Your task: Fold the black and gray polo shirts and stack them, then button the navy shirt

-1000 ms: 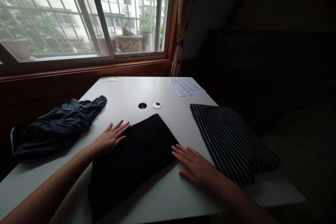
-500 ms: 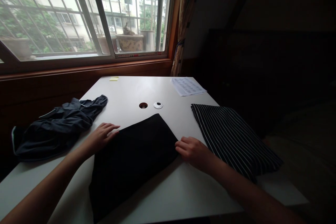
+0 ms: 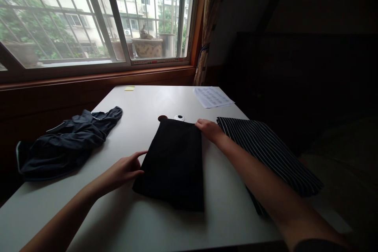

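Observation:
A folded black cloth garment [image 3: 175,165] lies on the white table in front of me; its exact kind does not show. My right hand [image 3: 209,129] is closed on the garment's far right corner, fingers pinched together. At the garment's left edge, my left hand [image 3: 126,168] has its index finger stretched out and its thumb apart, both tips touching the cloth. The left hand's other fingers are partly hidden. Beneath my right forearm and beside it lies a black cloth with white stripes [image 3: 262,145], folded flat.
A crumpled dark garment with light piping [image 3: 71,138] lies on the left of the white table [image 3: 141,104]. Printed papers [image 3: 213,97] and a yellow note [image 3: 129,88] are at the far edge. A round hole [image 3: 162,118] and a white ring [image 3: 179,118] sit beyond the black garment.
The black garment has turned and now lies more squarely, with its far edge near the hole. My right hand has moved away from me to its far corner; my left hand has moved nearer and rightward.

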Tool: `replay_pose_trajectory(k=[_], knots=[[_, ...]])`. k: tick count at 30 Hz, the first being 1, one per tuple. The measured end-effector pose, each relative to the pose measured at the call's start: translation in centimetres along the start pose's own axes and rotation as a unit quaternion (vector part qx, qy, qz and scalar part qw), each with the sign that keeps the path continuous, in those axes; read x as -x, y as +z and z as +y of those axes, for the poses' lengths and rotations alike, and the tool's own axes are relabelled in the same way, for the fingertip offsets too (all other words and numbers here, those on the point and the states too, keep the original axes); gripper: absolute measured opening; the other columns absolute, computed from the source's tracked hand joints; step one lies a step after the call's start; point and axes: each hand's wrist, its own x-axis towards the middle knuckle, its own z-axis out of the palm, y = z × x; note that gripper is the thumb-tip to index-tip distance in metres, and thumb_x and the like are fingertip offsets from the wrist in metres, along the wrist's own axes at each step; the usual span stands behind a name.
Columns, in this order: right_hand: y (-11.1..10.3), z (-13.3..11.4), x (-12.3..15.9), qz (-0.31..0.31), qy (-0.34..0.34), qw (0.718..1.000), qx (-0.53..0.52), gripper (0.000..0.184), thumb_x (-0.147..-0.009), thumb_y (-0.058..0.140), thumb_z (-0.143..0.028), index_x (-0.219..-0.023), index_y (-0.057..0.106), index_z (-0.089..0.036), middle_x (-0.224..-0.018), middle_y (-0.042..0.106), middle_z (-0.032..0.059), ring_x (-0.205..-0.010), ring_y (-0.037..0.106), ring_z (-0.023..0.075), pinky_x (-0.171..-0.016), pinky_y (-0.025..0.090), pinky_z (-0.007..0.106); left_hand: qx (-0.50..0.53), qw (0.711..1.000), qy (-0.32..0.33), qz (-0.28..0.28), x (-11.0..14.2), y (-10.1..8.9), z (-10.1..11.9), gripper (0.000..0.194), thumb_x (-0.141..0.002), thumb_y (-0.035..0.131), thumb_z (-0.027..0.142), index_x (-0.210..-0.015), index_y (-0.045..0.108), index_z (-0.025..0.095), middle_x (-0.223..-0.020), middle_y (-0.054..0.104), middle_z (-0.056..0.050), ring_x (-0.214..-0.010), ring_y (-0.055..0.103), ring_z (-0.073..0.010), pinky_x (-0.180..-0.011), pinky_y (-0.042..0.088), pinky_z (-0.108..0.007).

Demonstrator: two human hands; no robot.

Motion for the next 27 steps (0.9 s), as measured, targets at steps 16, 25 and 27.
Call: replay_pose_trajectory(k=[16,25,27], knots=[[-0.4,-6.2,9.9,-0.014,0.139,0.943,-0.301,0.045,-0.102,0.041,-0.049,-0.138,0.047,-0.023,-0.085,0.066,0.0028,-0.075,0.065,0.0211,-0.067,0.046,0.03,0.003,0.999,-0.042,0.022,2.6,3.1,1.8,0.058,-0.096,0.052,0.045,-0.15,0.035,0.032,-0.084,0.066,0.001,-0.07,0.061,-0.0172,-0.069,0.05,-0.029],[-1.5,-11.2,16.8,-0.107,0.182,0.844,-0.493,0.071,-0.091,0.059,-0.035,-0.153,0.026,-0.028,-0.072,0.052,-0.0059,-0.064,0.055,0.0164,-0.059,0.039,0.026,0.031,0.997,-0.062,0.038,2.8,3.7,2.1,0.065,-0.092,0.055,0.041,-0.152,0.032,0.029,-0.086,0.064,0.001,-0.069,0.058,-0.0168,-0.067,0.045,-0.027],[-2.0,-11.4,17.2,-0.097,0.193,0.82,-0.531,0.066,-0.092,0.057,-0.035,-0.151,0.029,-0.029,-0.07,0.051,-0.0063,-0.062,0.053,0.0157,-0.058,0.038,0.026,0.049,0.995,-0.067,0.049,3.0,3.6,2.3,0.065,-0.092,0.055,0.043,-0.151,0.033,0.029,-0.085,0.064,0.001,-0.067,0.056,-0.016,-0.064,0.043,-0.026]])
